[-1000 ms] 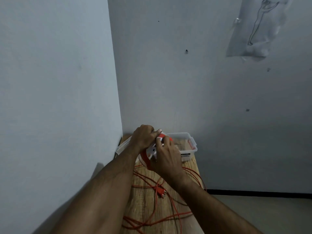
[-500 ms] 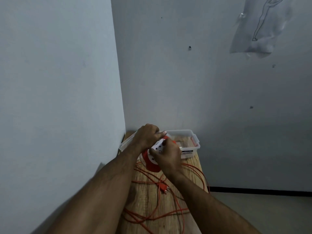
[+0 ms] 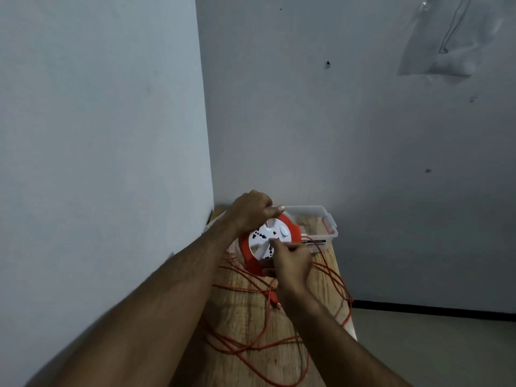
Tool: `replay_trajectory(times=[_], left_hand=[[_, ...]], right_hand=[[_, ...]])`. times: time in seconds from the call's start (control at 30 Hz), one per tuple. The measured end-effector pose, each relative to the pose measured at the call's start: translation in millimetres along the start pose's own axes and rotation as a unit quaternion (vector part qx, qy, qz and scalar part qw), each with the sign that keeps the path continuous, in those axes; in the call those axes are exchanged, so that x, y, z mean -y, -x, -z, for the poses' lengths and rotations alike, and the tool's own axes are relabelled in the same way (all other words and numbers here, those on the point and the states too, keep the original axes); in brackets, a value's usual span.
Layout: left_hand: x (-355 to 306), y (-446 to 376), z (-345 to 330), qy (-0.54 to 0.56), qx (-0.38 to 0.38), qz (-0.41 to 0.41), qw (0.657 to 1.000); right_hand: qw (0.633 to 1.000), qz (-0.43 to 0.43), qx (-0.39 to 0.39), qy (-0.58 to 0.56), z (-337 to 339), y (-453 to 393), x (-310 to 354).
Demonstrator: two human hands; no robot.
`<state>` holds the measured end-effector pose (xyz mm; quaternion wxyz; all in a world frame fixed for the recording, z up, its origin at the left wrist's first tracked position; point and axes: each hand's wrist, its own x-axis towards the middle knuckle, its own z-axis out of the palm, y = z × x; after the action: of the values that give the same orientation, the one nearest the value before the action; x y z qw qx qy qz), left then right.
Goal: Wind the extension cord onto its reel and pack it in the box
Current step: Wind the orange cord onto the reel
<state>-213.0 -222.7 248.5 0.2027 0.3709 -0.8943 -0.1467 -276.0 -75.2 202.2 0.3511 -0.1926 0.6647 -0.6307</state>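
A round reel [image 3: 266,241], orange rim with a white socket face, is held tilted above the wooden table [image 3: 245,311]. My left hand [image 3: 251,212] grips its top edge. My right hand [image 3: 291,265] pinches the reel at its lower right, fingertips on the white face. The orange extension cord [image 3: 251,344] lies in loose loops over the table, its plug [image 3: 274,297] just below my right wrist. A clear plastic box [image 3: 329,230] stands behind the reel at the far end of the table.
White walls meet in a corner right behind the table, the left wall close along its left edge. The floor drops away to the right of the table. A clear plastic sheet [image 3: 446,37] hangs on the far wall.
The reel has turned so that its white socket face shows. My right hand has slid from the reel's top to its lower right. The camera has dipped.
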Motion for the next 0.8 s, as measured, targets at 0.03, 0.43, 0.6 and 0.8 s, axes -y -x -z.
replay_trajectory(times=[0.03, 0.43, 0.6, 0.8], left_hand=[[-1.4, -0.5, 2.1, 0.006, -0.004, -0.003, 1.0], [3.1, 5.9, 6.5, 0.034, 0.048, -0.053, 0.997], [-5.0, 9.5, 5.5, 0.028, 0.064, -0.064, 0.996], [-9.6, 7.5, 3.6, 0.015, 0.036, -0.051, 0.998]], right_hand=[[0.987, 0.134, -0.016, 0.09, 4.2, 3.0, -3.5], [0.554, 0.598, 0.153, 0.559, 32.4, -11.5, 14.2], [0.502, 0.601, 0.146, 0.604, 39.1, -10.5, 12.5], [0.609, 0.538, 0.094, 0.575, 31.0, -16.3, 7.8]])
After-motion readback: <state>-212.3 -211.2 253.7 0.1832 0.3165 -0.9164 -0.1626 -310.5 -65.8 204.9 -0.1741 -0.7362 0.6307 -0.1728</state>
